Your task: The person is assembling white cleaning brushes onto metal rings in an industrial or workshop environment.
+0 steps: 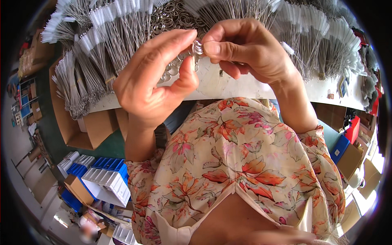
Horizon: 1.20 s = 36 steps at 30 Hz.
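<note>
My two hands meet above the near edge of the white worktable. Between the thumb and index finger of my left hand (153, 75) a thin metal ring is held by its edges. My right hand (253, 49) pinches a small stack of shiny metal rings (198, 47) with thumb and index finger, close against the left fingertips. Its other fingers curl underneath. How the rings join each other is too small to make out. Beyond the hands lies a heap of loose metal rings (175, 15), and some of it shows below my left fingers.
Bundles of thin wire brushes with white bristles (118, 20) lie to the left, with more brush bundles (314, 36) at the right. An open cardboard box (87, 132) stands below the left table edge (100, 104). Blue and white plastic bins (108, 177) are stacked lower left.
</note>
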Each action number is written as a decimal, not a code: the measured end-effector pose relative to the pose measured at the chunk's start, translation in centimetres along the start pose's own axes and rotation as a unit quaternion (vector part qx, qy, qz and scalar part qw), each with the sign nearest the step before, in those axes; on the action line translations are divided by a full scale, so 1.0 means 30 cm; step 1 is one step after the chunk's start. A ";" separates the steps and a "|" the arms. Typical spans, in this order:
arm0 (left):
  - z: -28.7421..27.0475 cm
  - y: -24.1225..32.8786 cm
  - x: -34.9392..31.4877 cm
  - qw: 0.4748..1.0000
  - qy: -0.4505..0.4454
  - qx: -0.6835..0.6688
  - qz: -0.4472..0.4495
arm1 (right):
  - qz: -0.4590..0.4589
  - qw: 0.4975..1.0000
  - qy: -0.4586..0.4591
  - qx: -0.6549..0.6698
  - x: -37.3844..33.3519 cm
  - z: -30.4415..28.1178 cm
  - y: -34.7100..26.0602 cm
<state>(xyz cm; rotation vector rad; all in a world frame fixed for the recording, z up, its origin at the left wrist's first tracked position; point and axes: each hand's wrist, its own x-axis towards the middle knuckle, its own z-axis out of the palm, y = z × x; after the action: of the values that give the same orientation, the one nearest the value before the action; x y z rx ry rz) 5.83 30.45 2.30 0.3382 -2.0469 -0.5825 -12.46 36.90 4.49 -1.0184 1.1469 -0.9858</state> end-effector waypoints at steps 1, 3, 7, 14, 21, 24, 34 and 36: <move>0.017 0.013 -0.006 0.997 0.030 -0.067 -0.031 | 0.012 0.999 -0.018 0.032 0.001 0.003 0.020; -0.004 0.033 0.015 0.983 0.036 -0.155 -0.094 | 0.002 0.998 -0.034 0.056 0.013 0.024 0.091; -0.013 0.035 0.011 0.970 0.027 -0.187 -0.155 | -0.067 0.988 0.037 0.131 -0.017 0.044 0.107; 0.015 0.022 -0.004 0.984 0.063 -0.118 -0.118 | -0.128 0.987 0.054 0.082 -0.008 0.075 0.031; -0.001 0.011 0.007 0.982 0.032 -0.144 -0.118 | -0.110 0.993 0.038 0.003 0.016 0.051 0.025; -0.014 0.014 -0.001 0.976 -0.001 -0.168 -0.142 | 0.000 0.976 -0.204 -0.078 0.033 -0.049 -0.053; -0.003 0.036 -0.011 0.984 0.006 -0.122 -0.128 | -0.078 0.996 -0.050 0.016 0.009 0.007 0.056; -0.012 0.032 -0.012 0.941 0.014 -0.257 -0.219 | -0.135 0.990 -0.032 -0.001 0.001 0.032 0.078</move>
<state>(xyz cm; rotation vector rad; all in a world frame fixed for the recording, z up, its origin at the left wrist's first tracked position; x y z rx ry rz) 6.34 31.33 2.69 0.4845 -1.7116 -1.3420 -11.32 37.56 2.33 -1.2200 0.9729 -1.1548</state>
